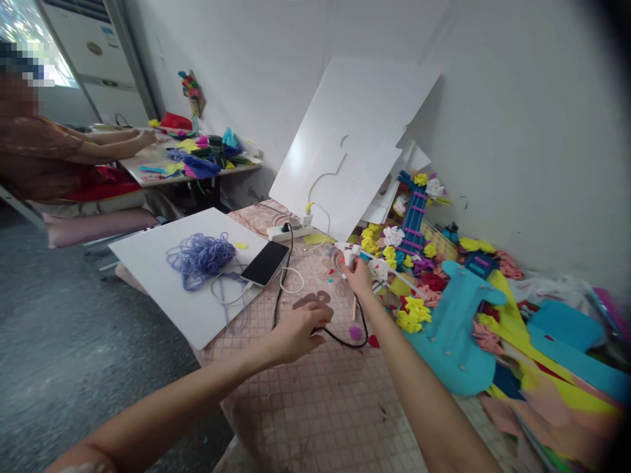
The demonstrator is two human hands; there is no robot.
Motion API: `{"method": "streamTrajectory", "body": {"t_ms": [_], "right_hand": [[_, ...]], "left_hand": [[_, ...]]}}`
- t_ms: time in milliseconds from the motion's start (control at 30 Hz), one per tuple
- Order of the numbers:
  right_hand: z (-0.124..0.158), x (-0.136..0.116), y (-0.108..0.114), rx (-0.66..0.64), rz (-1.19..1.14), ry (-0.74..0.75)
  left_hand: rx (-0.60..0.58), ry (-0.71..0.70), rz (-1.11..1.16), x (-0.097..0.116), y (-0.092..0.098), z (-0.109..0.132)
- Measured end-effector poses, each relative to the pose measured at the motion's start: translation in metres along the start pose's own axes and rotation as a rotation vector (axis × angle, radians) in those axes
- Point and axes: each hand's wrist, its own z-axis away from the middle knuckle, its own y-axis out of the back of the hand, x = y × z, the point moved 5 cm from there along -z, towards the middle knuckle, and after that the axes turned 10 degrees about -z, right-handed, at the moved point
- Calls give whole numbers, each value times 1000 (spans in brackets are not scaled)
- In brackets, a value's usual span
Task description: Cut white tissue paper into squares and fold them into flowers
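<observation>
My right hand point(361, 277) is closed around a white hot glue gun point(349, 249) over the table's right side. A long, pale glue stick point(394, 268) sticks out of its back. The gun's black power cord point(363, 334) loops down to my left hand point(302, 330), whose curled fingers pinch it just above the tablecloth. Beyond that hand, a black-screened phone point(265, 263) lies with a white charging cable point(235, 297) plugged in. A tangle of purple yarn point(201, 257) rests on a white board point(197, 330) to the left.
A power strip point(290, 230) lies at the table's back. A cut-out white panel point(340, 144) leans on the wall. Crepe-paper flowers point(414, 315), a blue guitar-shaped piece point(456, 328) and paper scraps crowd the right. At left, another person point(59, 154) sits at a second table point(148, 157).
</observation>
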Motion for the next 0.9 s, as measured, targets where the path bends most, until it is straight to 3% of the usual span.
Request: {"method": "streamTrajectory", "body": {"t_ms": [100,200,433,600,800,900], "right_hand": [[-1,-6,-1,42,20,23],[-2,-11,-1,55,38,47],[-8,-10,1,-36,56,56],[-10,-11,2,-42,43,80],[-7,-14,4,3,-10,129],[1,-15,7,37,-35,151]], "left_hand": [[17,-11,-36,-6,-12,-9],[105,2,-63,-14,-15,-27],[27,75,-96,-34,-22,-70],[28,72,-33,-29,-24,-73],[73,74,194,-34,-14,-70],[51,74,197,-34,-9,-67]]}}
